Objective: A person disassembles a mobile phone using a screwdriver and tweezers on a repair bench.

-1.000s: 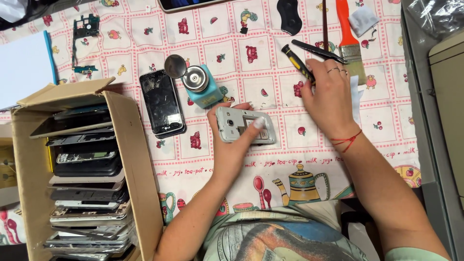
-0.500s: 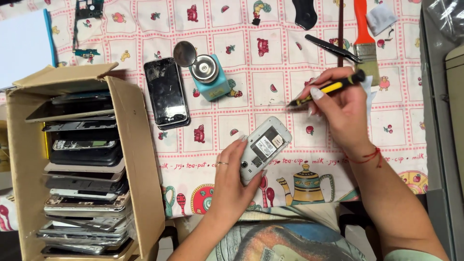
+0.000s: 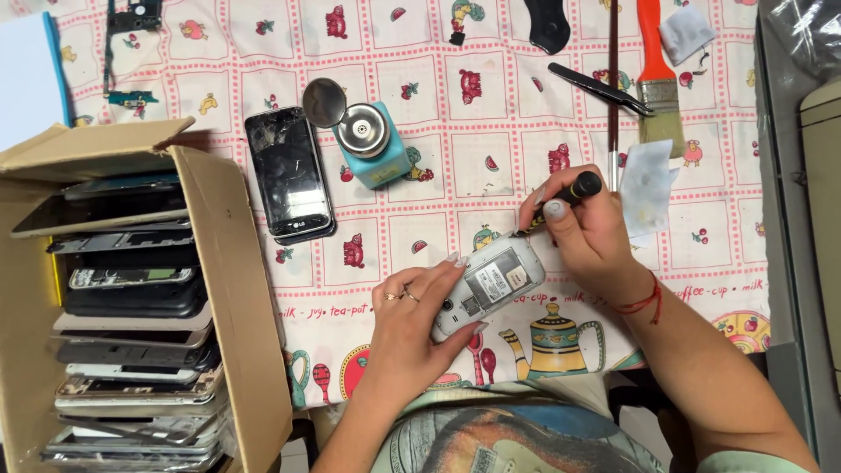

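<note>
A cardboard box (image 3: 131, 298) of stacked handsets stands at the left, within reach. Beside it lies a cracked black phone (image 3: 288, 173) and an open teal dispenser (image 3: 372, 144). The left hand (image 3: 416, 328) cradles a grey phone (image 3: 487, 287), back up, steadying it above the surface (image 3: 491, 114). The right hand (image 3: 585, 232) pinches a screwdriver (image 3: 561, 198), tip at the phone's top edge.
</note>
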